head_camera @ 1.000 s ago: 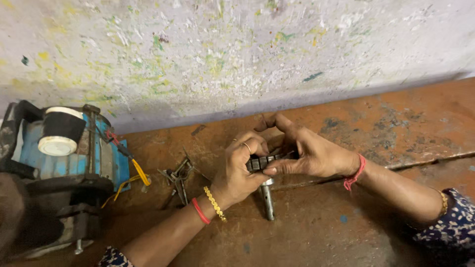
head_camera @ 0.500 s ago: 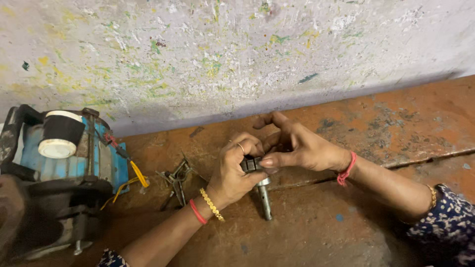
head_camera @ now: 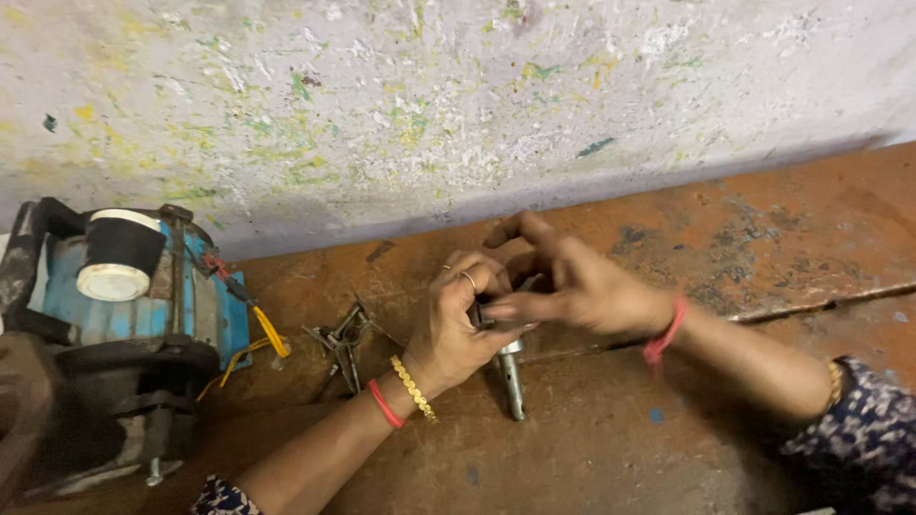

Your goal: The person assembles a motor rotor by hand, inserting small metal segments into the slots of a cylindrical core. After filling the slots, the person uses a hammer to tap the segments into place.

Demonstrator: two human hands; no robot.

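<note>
My left hand point(head_camera: 463, 329) is closed around the dark upper part of a small metal part with a shaft point(head_camera: 512, 380); the grey shaft points down toward me and its tip rests on the rusty brown surface point(head_camera: 668, 429). My right hand point(head_camera: 572, 286) meets it from the right, with fingertips pinching the same dark top piece. What the fingers turn or press is hidden between the two hands. A ring is on my left hand, and red and gold bangles circle its wrist.
An old blue electric motor point(head_camera: 124, 315) with a black and white cap and red and yellow wires sits at the left. A small dark metal bracket with prongs point(head_camera: 342, 343) lies between the motor and my hands. A paint-spattered wall point(head_camera: 429, 105) rises behind.
My hands and the part have shifted slightly toward me and to the left in view. The right fingers have closed in tighter on the top piece.
</note>
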